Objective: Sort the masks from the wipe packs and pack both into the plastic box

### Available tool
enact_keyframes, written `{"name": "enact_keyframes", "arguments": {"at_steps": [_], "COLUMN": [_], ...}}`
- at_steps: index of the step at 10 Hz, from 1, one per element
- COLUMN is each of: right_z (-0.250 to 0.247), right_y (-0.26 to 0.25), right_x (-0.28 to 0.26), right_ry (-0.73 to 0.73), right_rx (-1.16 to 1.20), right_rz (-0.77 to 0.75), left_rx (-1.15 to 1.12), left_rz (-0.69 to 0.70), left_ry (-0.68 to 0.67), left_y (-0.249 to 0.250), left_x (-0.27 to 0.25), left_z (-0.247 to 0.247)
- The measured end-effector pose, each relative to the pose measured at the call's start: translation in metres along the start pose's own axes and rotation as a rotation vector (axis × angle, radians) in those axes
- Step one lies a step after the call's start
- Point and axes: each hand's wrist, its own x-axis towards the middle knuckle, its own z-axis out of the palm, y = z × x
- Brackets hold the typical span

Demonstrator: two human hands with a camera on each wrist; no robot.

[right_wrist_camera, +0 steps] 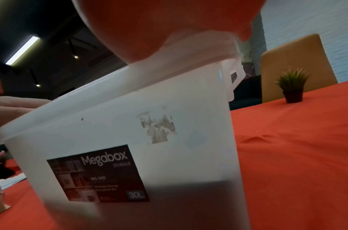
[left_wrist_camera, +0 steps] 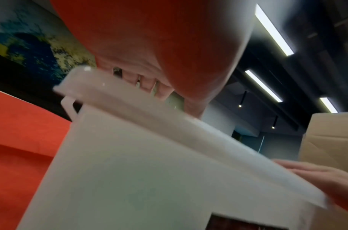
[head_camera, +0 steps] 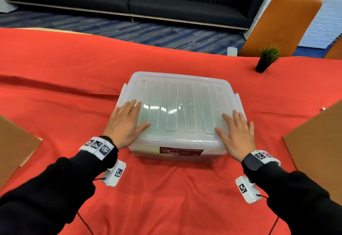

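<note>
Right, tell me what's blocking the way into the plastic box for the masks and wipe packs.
The lid is. It sits on the plastic box, covering the opening, with the left hand and right hand flat on top. No masks or wipe packs are visible.

Dark sofa [head_camera: 129,3], blue striped carpet [head_camera: 148,33], orange chair [head_camera: 283,24].

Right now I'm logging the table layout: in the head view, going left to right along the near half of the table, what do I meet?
Left cardboard piece → left hand → plastic box lid → right hand → right cardboard piece.
</note>
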Motion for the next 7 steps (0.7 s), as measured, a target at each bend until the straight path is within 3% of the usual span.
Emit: {"name": "enact_keyframes", "arguments": {"at_steps": [5, 6, 7], "right_z": [0.003, -0.008, 0.001], "right_y": [0.002, 0.000, 0.006], "right_x": [-0.019, -0.029, -0.070], "right_ry": [-0.026, -0.058, -0.042], "right_rx": [-0.008, 0.075, 0.152], "right_rz": [-0.048, -0.048, -0.130], "left_rx": [0.053, -0.076, -0.236], "left_rz": [0.003, -0.014, 0.090], "left_ry": [-0.013, 0.083, 0.240], "left_y": [0.010, 0.018, 0.029], "left_x": [-0.016, -0.019, -0.064], "left_z": [0.014, 0.001, 0.007]}}
